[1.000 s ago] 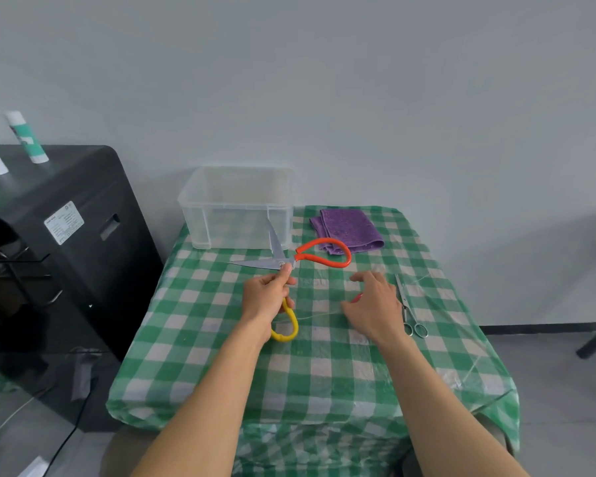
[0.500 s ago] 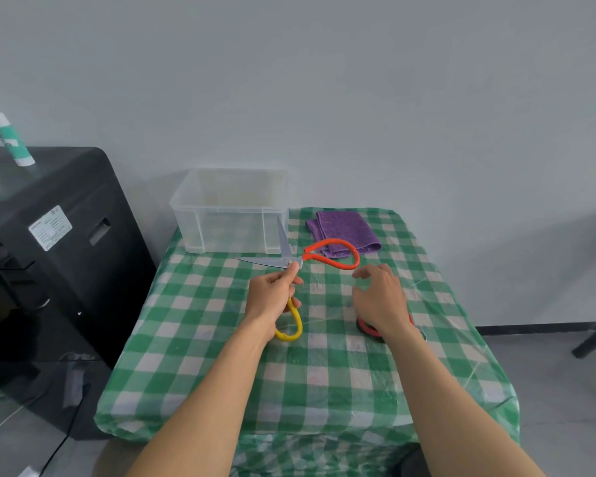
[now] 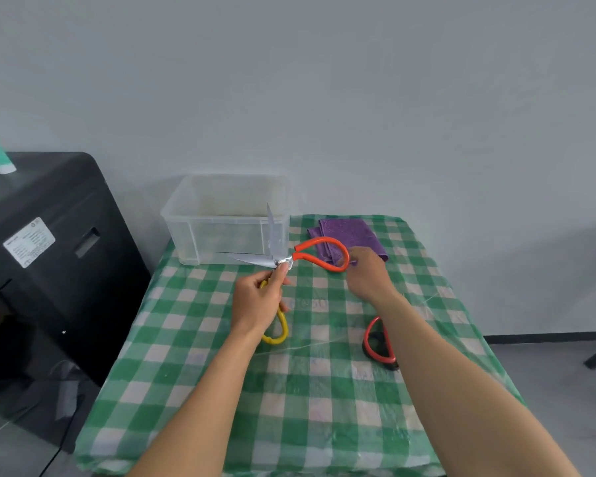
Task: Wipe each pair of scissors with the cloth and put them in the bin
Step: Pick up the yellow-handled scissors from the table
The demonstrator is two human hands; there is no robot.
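Splayed scissors point(image 3: 283, 261) in the left hand point(image 3: 258, 304)

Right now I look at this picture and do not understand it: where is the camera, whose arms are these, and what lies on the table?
There is no machine here. A person wears a camera on the head, so you look down along their two bare arms. The left hand holds open scissors by the yellow handle. The right hand reaches to the purple cloth; whether it grips it is hidden. On the checked table stands a clear bin, and red scissors lie partly under the right forearm.
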